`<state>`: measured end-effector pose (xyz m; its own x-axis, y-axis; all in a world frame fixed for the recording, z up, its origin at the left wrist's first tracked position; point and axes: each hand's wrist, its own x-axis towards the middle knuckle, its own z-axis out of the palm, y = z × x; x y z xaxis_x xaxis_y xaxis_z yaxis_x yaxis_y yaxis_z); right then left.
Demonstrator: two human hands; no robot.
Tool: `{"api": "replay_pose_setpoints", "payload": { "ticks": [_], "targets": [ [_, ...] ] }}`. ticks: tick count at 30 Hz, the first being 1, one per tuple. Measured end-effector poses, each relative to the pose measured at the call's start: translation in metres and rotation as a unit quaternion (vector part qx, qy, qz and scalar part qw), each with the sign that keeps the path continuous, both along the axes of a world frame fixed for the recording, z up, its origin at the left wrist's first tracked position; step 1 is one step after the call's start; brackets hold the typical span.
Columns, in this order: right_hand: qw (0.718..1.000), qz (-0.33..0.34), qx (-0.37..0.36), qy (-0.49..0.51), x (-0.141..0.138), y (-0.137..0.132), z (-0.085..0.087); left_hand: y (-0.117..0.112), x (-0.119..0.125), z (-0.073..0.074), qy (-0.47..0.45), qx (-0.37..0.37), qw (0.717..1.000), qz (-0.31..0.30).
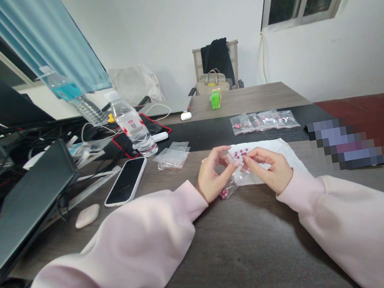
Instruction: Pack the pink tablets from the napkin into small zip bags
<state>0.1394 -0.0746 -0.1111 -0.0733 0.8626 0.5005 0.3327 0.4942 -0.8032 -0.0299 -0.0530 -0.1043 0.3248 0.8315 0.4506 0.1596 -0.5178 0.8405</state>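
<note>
My left hand [215, 172] is closed, thumb and fingers curled round the upper part of a small clear plastic bag [231, 187]. Several dark pink beads [224, 194] show at the bottom of that bag, below the hand. Close beside it, my right hand [269, 165] has thumb and fingertips pinched together near the bag's top. What sits in that pinch is too small to make out. Under and behind the hands lies a white paper sheet [285, 155]. More dark pink beads [241, 153] are scattered on it, just beyond my fingertips.
A row of small bags with pink contents [264, 121] lies farther back. Flat clear bags [172, 156], a phone [125, 182] and a water bottle [133, 126] are left of my hands. A green box [216, 99] stands behind; laptops [29, 205] crowd the left.
</note>
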Motion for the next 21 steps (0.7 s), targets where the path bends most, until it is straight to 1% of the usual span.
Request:
{"api": "replay_pose_setpoints", "payload": {
  "ticks": [5, 8, 10, 12, 15, 18, 21],
  "targets": [
    [1.0, 0.014, -0.021, 0.004, -0.0016, -0.0025, 0.0028, 0.0049, -0.0002, -0.0012, -0.069, -0.058, 0.996, 0.017],
    [1.0, 0.03, -0.006, -0.007, -0.0024, -0.0032, 0.0019, 0.0054, -0.0008, 0.0008, -0.094, -0.078, 0.992, 0.025],
    [0.999, 0.028, 0.012, -0.014, -0.0021, -0.0028, 0.0011, 0.0059, -0.0006, 0.0015, -0.105, -0.099, 0.989, 0.027],
    [0.999, 0.026, 0.03, -0.018, -0.0014, -0.0022, 0.0008, 0.0071, 0.0002, 0.0011, -0.107, -0.13, 0.986, 0.021],
    [0.998, 0.033, 0.049, -0.021, -0.0004, -0.0016, 0.0015, 0.0094, 0.0008, 0.0001, -0.091, -0.164, 0.982, -0.01],
    [0.998, 0.043, 0.05, -0.019, -0.0006, -0.0014, 0.0021, 0.0105, -0.0004, 0.0003, -0.083, -0.159, 0.983, -0.029],
    [0.999, 0.042, 0.024, -0.007, -0.0008, -0.0004, 0.0013, 0.0103, -0.0024, 0.0015, -0.09, -0.14, 0.986, -0.027]
  ]
}}
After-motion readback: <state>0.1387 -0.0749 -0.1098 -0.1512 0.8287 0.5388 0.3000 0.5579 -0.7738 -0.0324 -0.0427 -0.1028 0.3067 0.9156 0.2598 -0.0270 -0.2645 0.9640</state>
